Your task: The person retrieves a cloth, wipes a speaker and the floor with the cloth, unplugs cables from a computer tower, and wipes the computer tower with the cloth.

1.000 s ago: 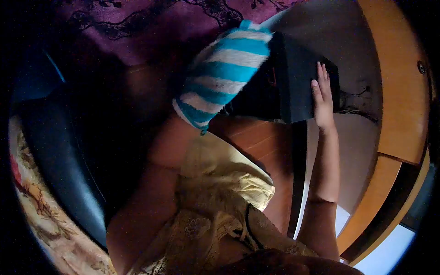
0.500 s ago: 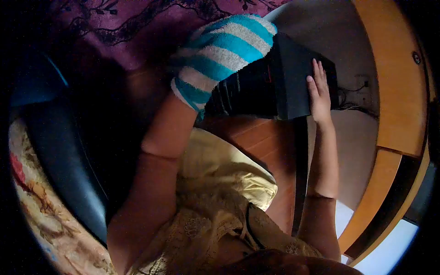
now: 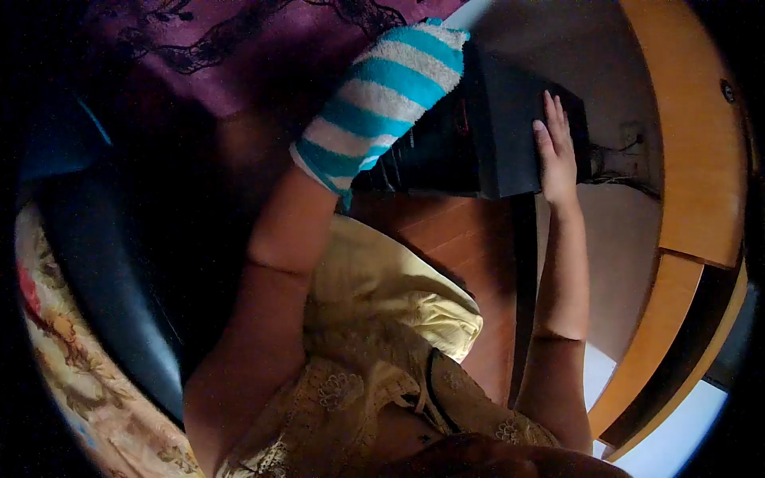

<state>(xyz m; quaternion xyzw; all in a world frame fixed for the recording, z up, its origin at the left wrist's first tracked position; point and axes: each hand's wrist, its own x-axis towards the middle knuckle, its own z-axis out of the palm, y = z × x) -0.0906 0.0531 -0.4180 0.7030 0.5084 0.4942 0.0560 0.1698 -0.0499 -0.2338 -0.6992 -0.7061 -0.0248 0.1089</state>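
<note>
A fluffy mitt (image 3: 382, 99) with turquoise and white stripes covers my left hand (image 3: 390, 88) up to the wrist, so its fingers are hidden. The mitt lies over the left part of a black box-like case (image 3: 514, 131) resembling a computer tower. Whether it touches the case's front face is too dark to tell. My right hand (image 3: 558, 151) rests flat against the case's right part, bare, with its thumb apart from the fingers.
Cables (image 3: 625, 175) run behind the case near the wall. A wooden desk or cabinet (image 3: 693, 143) curves along the right. Purple patterned cloth (image 3: 231, 48) hangs at the top left; a dark glossy seat (image 3: 119, 271) and floral fabric (image 3: 88, 382) are at the left. Reddish-brown floor (image 3: 470, 255) shows below.
The mitted left hand has shifted over the case's front, swinging up and right, then slightly back left. My right hand stays on the case, with the view moving slightly.
</note>
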